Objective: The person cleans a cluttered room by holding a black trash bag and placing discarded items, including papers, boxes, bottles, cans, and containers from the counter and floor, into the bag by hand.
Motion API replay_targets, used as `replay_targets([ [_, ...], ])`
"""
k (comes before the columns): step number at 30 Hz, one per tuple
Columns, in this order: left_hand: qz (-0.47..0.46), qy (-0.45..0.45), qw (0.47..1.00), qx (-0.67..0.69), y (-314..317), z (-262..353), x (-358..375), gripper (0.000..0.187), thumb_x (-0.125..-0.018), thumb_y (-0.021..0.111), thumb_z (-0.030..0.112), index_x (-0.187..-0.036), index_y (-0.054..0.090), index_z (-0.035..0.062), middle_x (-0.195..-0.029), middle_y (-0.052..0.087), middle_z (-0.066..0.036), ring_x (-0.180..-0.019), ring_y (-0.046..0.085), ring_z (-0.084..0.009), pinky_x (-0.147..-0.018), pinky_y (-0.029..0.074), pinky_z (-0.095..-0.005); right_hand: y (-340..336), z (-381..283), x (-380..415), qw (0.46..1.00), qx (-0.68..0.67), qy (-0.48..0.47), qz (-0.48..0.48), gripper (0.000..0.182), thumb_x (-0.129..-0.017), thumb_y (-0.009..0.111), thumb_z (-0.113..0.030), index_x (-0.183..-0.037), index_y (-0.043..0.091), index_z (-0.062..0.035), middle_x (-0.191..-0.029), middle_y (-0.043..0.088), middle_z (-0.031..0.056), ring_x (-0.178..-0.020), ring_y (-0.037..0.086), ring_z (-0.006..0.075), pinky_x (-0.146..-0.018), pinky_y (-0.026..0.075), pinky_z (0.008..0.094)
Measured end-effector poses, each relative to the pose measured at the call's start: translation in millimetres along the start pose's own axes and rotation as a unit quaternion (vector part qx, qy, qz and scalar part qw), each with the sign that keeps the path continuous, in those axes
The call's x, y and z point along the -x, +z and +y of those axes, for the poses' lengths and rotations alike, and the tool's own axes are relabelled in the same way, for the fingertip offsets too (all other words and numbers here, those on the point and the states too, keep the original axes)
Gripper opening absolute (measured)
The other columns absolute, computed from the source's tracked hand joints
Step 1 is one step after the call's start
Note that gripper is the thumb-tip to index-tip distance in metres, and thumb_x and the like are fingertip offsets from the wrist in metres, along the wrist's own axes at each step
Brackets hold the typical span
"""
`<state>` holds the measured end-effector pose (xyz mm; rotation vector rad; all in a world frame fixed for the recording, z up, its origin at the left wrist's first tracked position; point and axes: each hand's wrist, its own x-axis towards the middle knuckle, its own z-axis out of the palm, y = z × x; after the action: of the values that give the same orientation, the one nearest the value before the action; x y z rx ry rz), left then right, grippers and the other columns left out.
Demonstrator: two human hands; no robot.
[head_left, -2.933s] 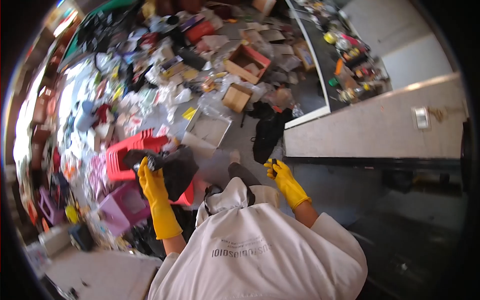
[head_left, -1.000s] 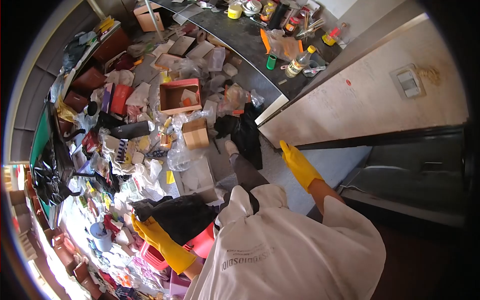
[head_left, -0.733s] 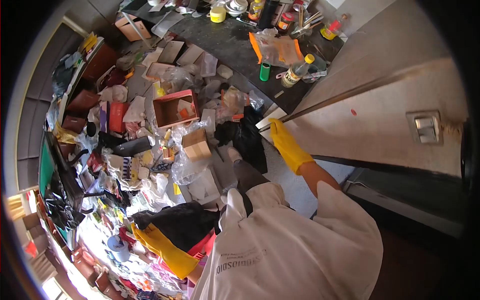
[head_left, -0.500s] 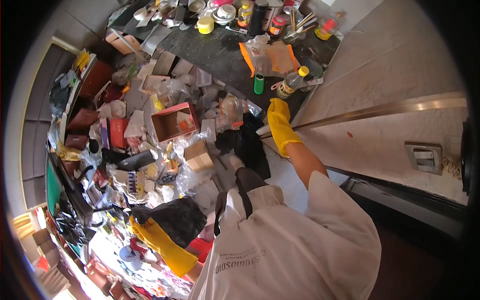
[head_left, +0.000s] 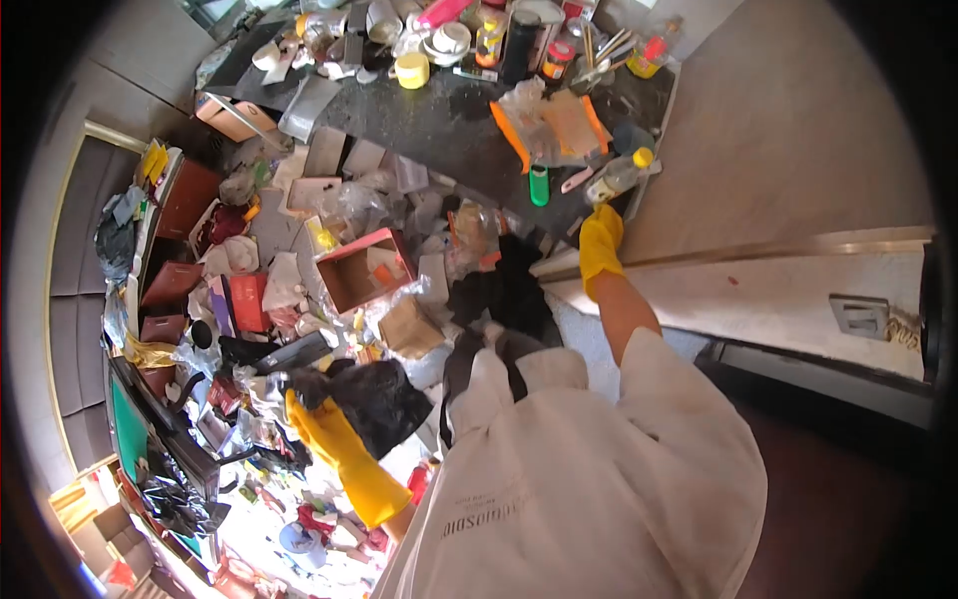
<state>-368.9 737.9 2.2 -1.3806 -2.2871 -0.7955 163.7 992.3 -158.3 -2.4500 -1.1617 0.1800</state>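
Observation:
My right hand (head_left: 602, 245), in a yellow rubber glove, is at the near edge of the dark counter. Its fingers are closed at the lower end of a clear, yellow-capped bottle (head_left: 617, 180), which leans to the right; the exact grip is partly hidden. Beside the bottle lie a pink-handled item (head_left: 576, 180) and a green object (head_left: 539, 186). Off to the left, my left hand (head_left: 324, 434), also gloved in yellow, is closed on a black plastic bag (head_left: 379, 404) that hangs above the litter.
Jars, bowls and bottles crowd the back of the counter (head_left: 399, 120), with an orange-edged plastic package (head_left: 554, 120) nearer. Boxes, bags and litter cover the floor, including an open red-rimmed box (head_left: 364, 270). A pale panel (head_left: 778, 299) runs along the right.
My right hand has shifted right with the bottle, which has turned slightly and tilts more. My left hand and the black bag have risen a little in view. The whole view has shifted slightly.

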Motion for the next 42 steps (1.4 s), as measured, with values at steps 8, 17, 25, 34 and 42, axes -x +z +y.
replay_targets([
  [8, -0.122, -0.125, 0.964, 0.202, 33, -17, -33, 0.039, -0.092, 0.064, 0.008, -0.128, 0.052, 0.0011, -0.116, 0.060, -0.015, -0.104, 0.062, -0.0247, -0.092, 0.050, -0.0298, 18, 16, 11, 0.964, 0.074, -0.114, 0.230, 0.032, -0.087, 0.058, -0.027, -0.107, 0.065, -0.0032, -0.108, 0.067, 0.0190, -0.107, 0.060, 0.0385, -0.094, 0.046, 0.0468],
  [17, -0.121, -0.295, 0.789, 0.526, 49, -2, -56, 0.034, -0.098, 0.055, 0.013, -0.130, 0.051, 0.0007, -0.124, 0.055, -0.014, -0.114, 0.056, -0.0214, -0.099, 0.046, -0.0292, 40, -97, -4, 0.995, -0.050, 0.022, 0.088, 0.048, -0.087, 0.063, -0.038, -0.117, 0.062, -0.0006, -0.117, 0.063, 0.0249, -0.108, 0.061, 0.0372, -0.091, 0.049, 0.0448],
  [25, -0.047, -0.432, 0.621, 0.652, 60, -9, -37, 0.041, -0.101, 0.048, 0.022, -0.137, 0.047, 0.0043, -0.134, 0.052, -0.015, -0.125, 0.051, -0.0247, -0.112, 0.036, -0.0349, 75, -114, -73, 0.951, 0.272, 0.015, -0.146, 0.050, -0.087, 0.060, -0.051, -0.122, 0.066, -0.0150, -0.124, 0.066, 0.0083, -0.118, 0.061, 0.0260, -0.094, 0.050, 0.0362],
  [34, -0.055, -0.411, 0.668, 0.618, 59, 50, -70, 0.037, -0.101, 0.047, 0.022, -0.134, 0.051, 0.0053, -0.129, 0.056, -0.014, -0.118, 0.057, -0.0254, -0.102, 0.046, -0.0332, 63, -107, -109, 0.992, 0.084, -0.049, -0.076, 0.026, -0.094, 0.057, -0.030, -0.111, 0.069, -0.0137, -0.095, 0.067, 0.0060, -0.082, 0.066, 0.0224, -0.069, 0.054, 0.0387],
  [42, -0.048, -0.375, 0.609, 0.697, 84, 42, -75, 0.037, -0.099, 0.053, 0.025, -0.131, 0.052, 0.0045, -0.127, 0.057, -0.013, -0.115, 0.058, -0.0218, -0.100, 0.044, -0.0301, -140, -250, -20, 0.773, -0.609, 0.042, -0.175, 0.039, -0.101, 0.044, -0.040, -0.122, 0.064, -0.0136, -0.070, 0.044, -0.0043, -0.052, 0.040, 0.0052, -0.046, 0.038, 0.0213],
])
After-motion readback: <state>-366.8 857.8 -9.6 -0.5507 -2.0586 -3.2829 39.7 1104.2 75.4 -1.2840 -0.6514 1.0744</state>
